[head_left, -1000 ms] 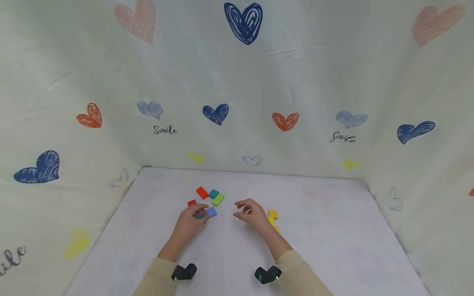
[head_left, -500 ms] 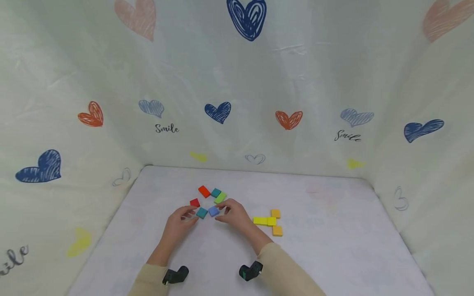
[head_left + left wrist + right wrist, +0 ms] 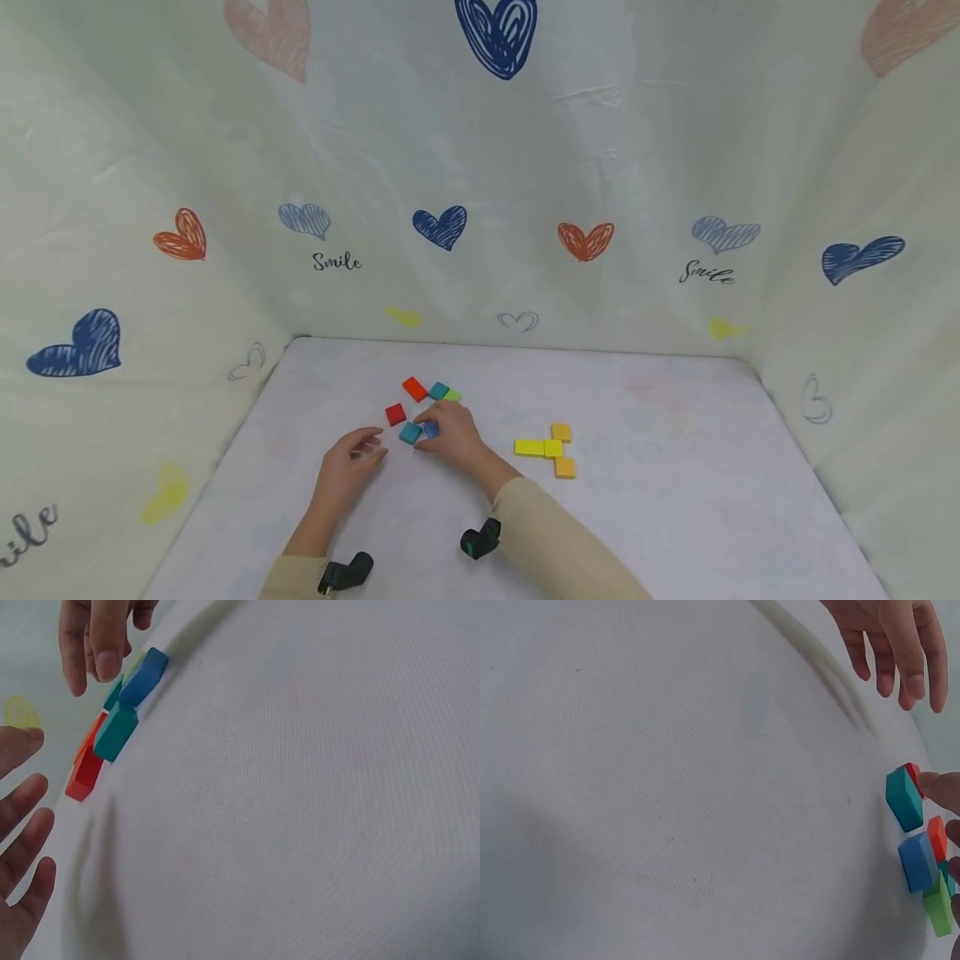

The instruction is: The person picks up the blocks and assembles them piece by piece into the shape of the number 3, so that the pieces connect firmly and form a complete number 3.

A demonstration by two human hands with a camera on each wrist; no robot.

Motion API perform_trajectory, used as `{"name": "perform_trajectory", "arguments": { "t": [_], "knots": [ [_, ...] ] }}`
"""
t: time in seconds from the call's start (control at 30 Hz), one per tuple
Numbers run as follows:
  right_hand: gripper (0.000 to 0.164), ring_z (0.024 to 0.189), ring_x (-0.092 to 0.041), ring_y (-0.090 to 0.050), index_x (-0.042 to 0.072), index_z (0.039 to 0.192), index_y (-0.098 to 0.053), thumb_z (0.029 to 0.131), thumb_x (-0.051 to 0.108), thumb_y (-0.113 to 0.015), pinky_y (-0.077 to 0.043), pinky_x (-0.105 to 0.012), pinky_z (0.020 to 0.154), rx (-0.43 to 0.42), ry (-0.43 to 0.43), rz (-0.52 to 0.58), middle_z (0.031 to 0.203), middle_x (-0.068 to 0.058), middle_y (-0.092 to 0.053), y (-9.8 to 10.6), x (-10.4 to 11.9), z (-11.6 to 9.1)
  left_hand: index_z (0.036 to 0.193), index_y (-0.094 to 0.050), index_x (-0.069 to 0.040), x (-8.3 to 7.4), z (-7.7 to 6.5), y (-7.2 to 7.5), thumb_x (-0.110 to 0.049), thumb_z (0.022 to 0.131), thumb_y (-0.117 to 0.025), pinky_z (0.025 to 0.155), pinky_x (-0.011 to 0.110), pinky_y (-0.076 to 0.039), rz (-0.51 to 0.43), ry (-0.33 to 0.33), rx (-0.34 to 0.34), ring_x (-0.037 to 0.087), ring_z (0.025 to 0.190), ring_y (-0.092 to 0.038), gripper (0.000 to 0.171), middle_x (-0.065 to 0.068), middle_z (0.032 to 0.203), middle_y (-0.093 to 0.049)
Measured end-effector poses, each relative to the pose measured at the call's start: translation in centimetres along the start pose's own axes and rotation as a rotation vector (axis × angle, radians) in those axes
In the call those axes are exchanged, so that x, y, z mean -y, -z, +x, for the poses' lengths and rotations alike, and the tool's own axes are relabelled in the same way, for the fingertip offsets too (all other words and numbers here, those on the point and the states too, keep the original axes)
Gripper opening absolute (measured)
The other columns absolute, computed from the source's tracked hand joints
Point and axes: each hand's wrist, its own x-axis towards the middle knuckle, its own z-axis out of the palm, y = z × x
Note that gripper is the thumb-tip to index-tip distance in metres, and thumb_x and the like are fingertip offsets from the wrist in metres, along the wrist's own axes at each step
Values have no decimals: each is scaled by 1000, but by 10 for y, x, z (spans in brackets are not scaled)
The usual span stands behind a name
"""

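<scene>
Beige sleeves (image 3: 566,537) closest in, with a black wrist camera (image 3: 482,538) at each cuff. Left hand (image 3: 348,467) sits over the bench (image 3: 675,508), fingers loosely spread, holding nothing, just short of the blocks. Off to the right, a yellow group: lower amber block (image 3: 565,468), long yellow block (image 3: 529,448), yellow square (image 3: 553,448), upper amber block (image 3: 561,432); no hand near it. Right hand (image 3: 453,435) reaches over the near teal block (image 3: 410,432) and the blue block (image 3: 431,429), thumb and fingers apart. Left wrist view shows a gap under its fingertips, so no grip that I can see. Teal and blue lie flat, just beside each other; can't tell if they touch. Red block (image 3: 395,414) past the teal; then green block (image 3: 453,395), partly covered by the right hand, far teal block (image 3: 438,390) and orange-red block (image 3: 415,388). Heart-print backdrop (image 3: 637,150) behind. My read: step in hand is lining up on the teal/blue pair. Next move calls for lowering thumb and fingers onto one block's sides without nudging its neighbour.
</scene>
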Motion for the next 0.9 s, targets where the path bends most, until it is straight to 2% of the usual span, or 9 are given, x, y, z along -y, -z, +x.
{"name": "perform_trajectory", "arguments": {
  "t": [0.17, 0.5, 0.9],
  "knots": [
    [31, 109, -16, -50, 24, 112, -73, 83, 33, -78, -41, -40, 96, 13, 10, -94, 110, 5, -61, -6, 0, 6, 123, -64, -6, 4, -3, 0, -15, 89, -72, 91, 45, -47, 3, 12, -8, 25, 99, -57, 36, 7, 104, -65],
    [33, 104, -13, -47, 27, 114, -71, 83, 36, -77, -38, -38, 94, 15, 8, -175, 105, 11, -63, -17, -7, 13, 121, -65, -7, 8, -5, -7, -14, 88, -73, 89, 43, -48, -18, 12, -18, 22, 96, -58, 35, 5, 104, -65],
    [32, 100, -11, -46, 27, 114, -72, 84, 37, -76, -36, -36, 90, -7, 8, -150, 102, 14, -64, -20, -5, 16, 122, -64, -7, 11, -2, -6, -14, 89, -72, 91, 45, -47, -12, 17, -20, 22, 96, -58, 35, 5, 103, -64]
  ]
}}
